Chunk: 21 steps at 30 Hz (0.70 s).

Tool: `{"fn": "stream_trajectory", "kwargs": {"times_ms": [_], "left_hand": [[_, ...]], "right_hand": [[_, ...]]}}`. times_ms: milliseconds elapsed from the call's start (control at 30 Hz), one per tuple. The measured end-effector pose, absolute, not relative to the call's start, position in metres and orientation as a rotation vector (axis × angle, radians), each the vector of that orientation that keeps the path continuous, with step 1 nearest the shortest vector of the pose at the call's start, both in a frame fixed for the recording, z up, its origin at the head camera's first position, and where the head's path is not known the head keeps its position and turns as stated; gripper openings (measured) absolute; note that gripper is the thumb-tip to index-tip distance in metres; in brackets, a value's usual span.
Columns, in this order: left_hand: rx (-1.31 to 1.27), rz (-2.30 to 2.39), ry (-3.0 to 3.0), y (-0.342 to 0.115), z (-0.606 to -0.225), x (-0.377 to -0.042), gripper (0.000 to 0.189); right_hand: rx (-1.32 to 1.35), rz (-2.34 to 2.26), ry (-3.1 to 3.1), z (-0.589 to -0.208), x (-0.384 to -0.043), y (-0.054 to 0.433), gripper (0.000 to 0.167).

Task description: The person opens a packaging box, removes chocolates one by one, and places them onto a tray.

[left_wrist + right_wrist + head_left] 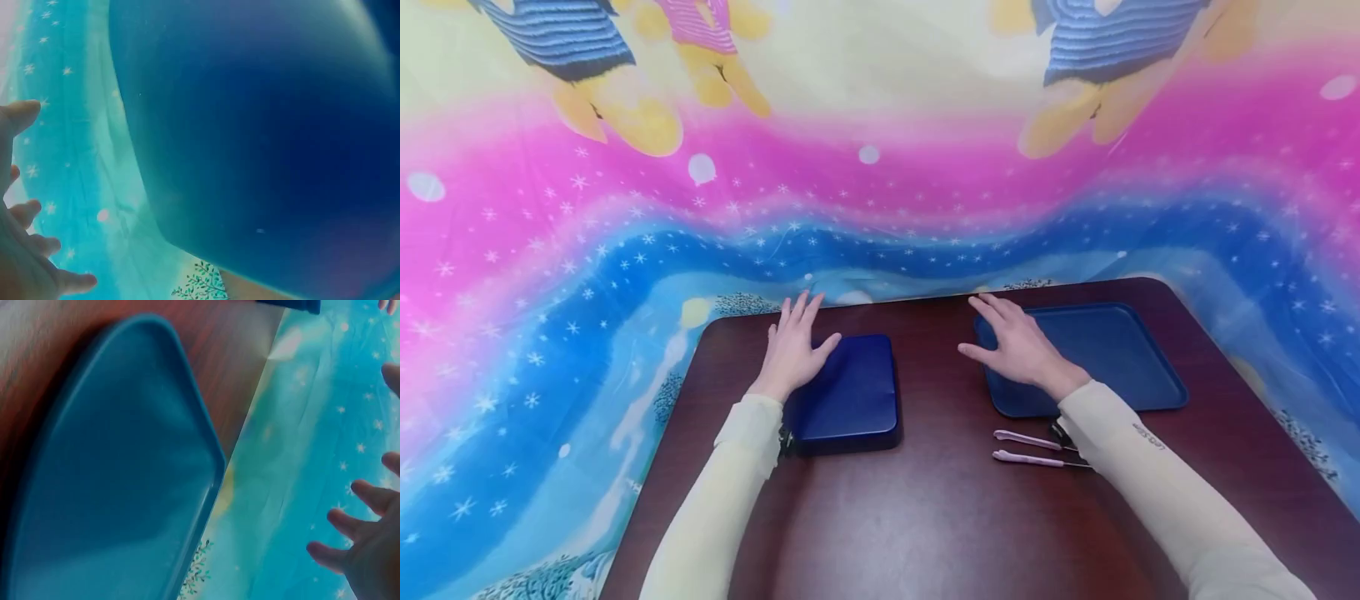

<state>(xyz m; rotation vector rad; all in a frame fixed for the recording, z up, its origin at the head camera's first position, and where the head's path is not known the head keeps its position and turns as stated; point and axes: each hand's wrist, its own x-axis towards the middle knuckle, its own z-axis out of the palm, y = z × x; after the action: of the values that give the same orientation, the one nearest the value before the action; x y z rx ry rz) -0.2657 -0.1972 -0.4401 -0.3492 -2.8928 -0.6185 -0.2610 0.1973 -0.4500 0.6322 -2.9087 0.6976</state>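
My left hand hovers over the left part of a dark blue, flat box-like case, its fingers spread and holding nothing. In the left wrist view the smooth blue top of that case fills much of the picture, with the hand off to the left. My right hand is held with fingers apart above the left side of a blue rectangular tray. From the right wrist the tray shows a bare surface and a raised rim, with the right hand apart from it.
Two thin tools with pale pink handles and metal shafts lie below the tray, partly hidden by my right sleeve. All rests on a dark reddish-brown table with rounded far corners. A colourful printed cloth hangs behind it.
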Motion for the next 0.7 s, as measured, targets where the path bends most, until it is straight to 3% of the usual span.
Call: {"fn": "stream_trajectory", "kwargs": {"times_ms": [300, 467, 700], "left_hand": [[-0.362, -0.78, -2.764, -0.205, -0.438, -0.246, 0.079], [-0.31, -0.869, -2.703, -0.206, -0.438, -0.233, 0.081], [-0.274, -0.974, -2.561, -0.209, -0.441, -0.216, 0.071]], "right_hand": [[0.737, 0.822, -2.852, -0.456, -0.246, 0.18, 0.094], [0.643, 0.843, -2.814, -0.458, -0.24, 0.167, 0.094], [0.587, 0.941, -2.805, -0.463, -0.231, 0.152, 0.099]]}}
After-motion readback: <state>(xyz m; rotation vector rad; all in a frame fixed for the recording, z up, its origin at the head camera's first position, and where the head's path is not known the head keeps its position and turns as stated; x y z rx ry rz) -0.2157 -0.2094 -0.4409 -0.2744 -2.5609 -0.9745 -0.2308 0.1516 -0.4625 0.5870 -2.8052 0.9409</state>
